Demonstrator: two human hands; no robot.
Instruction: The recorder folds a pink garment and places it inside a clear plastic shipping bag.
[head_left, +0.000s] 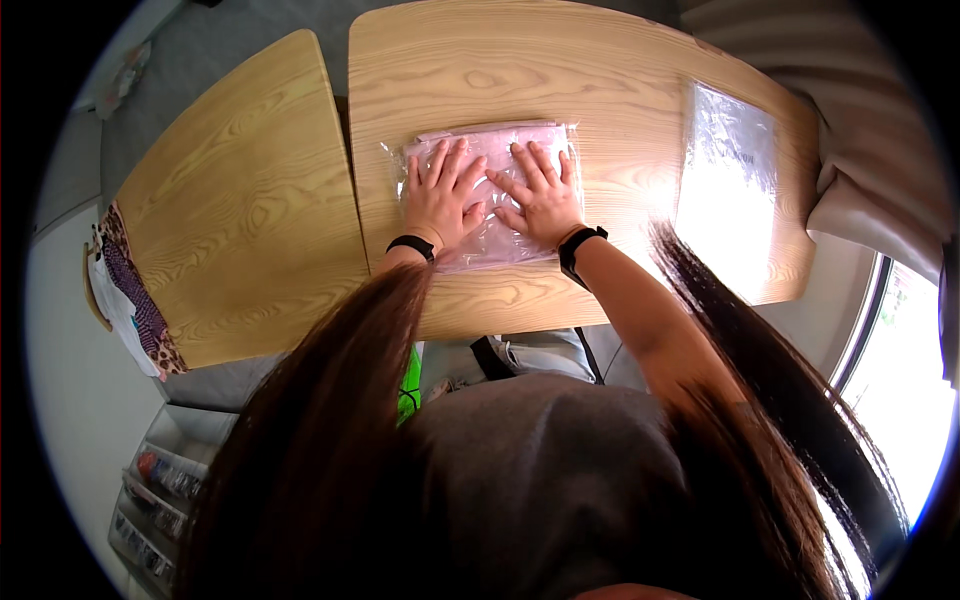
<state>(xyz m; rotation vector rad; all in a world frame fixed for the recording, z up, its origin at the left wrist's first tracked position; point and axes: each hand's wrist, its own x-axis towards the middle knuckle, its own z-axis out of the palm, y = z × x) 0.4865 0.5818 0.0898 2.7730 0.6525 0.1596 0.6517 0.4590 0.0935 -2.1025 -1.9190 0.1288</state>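
A clear plastic bag with a folded pink cloth inside [492, 140] lies flat on the light wooden table [600, 90]. My left hand [440, 195] rests flat on the bag's left half, fingers spread. Beside it, my right hand [540, 193] presses flat on the right half, fingers apart as well. Both wrists carry black bands. Neither hand grips anything. My long dark hair hangs down over the lower part of the picture and hides part of both forearms.
A stack of clear plastic bags [728, 185] lies at the table's right end. A second wooden table [240, 210] stands to the left, with patterned cloth [135, 300] hanging at its left edge. A shelf of small items [160, 490] is at lower left. A pale curtain [880, 160] hangs at right.
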